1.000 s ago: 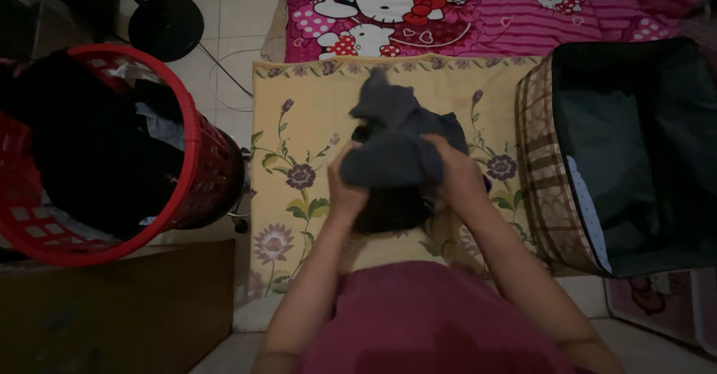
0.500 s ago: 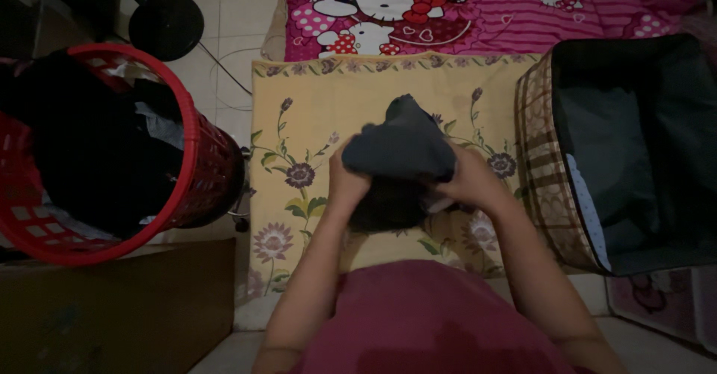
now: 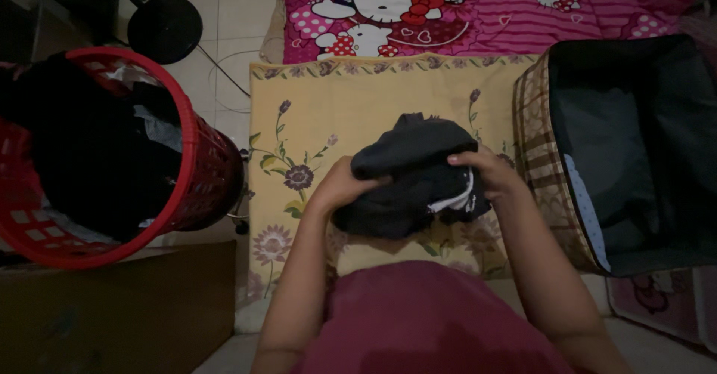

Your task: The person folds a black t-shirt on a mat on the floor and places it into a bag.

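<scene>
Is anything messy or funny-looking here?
Nothing looks broken or spilled. The red laundry basket is heaped with dark clothes, and the left hand and right hand hold a bunched dark garment over the flowered mat.

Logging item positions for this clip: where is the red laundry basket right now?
In the head view the red laundry basket stands on the floor at the person's left, beside the yellow floral mat, full of dark clothes.
</scene>
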